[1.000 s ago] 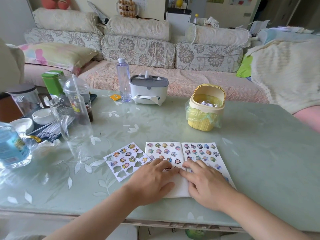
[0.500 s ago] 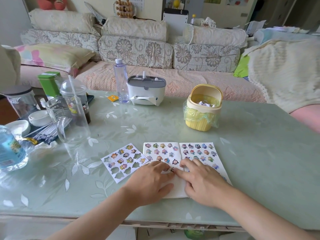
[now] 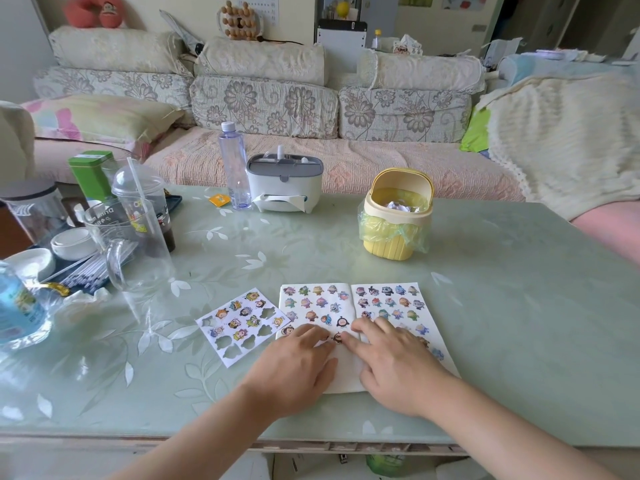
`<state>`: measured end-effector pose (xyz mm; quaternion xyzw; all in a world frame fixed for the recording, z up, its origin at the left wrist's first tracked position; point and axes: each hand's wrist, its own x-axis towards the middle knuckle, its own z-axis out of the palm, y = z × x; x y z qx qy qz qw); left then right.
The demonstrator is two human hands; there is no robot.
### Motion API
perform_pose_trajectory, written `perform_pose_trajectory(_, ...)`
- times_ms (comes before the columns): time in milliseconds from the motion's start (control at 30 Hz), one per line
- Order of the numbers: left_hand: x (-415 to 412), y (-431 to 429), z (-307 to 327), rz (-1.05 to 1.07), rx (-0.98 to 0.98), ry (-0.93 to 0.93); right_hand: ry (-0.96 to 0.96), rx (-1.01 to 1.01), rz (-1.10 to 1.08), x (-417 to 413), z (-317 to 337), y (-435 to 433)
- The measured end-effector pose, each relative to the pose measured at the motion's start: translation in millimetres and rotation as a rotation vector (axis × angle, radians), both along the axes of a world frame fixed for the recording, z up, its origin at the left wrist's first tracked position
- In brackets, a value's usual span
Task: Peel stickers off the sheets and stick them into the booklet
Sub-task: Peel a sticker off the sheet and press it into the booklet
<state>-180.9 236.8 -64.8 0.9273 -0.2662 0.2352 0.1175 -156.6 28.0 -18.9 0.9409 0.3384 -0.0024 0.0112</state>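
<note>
The booklet (image 3: 349, 306) lies open and flat near the front edge of the tabletop (image 3: 502, 306), roughly at its middle. Both white pages carry rows of small cartoon stickers; the lower part of the left page is bare.

The sticker sheet (image 3: 242, 323) lies just beside the booklet's left edge, turned at an angle. It shows coloured cartoon figures and several empty cut-out outlines.

The left hand (image 3: 294, 368) rests palm down on the left page, fingers loosely extended, with no grip on anything. The right hand (image 3: 394, 362) rests palm down across the right page, fingers spread flat and likewise holding nothing. Fingertips of both hands meet at one small dark sticker (image 3: 337, 337) on the left page near the centre fold.
</note>
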Motion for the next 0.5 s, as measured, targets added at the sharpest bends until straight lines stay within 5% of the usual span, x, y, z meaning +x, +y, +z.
perform_pose_trajectory(500, -3.0, -2.1, 5.9, 0.065, 0.131, 0.146, 0.020, 0.012, -0.012, -2.3, 2.1, 8.2)
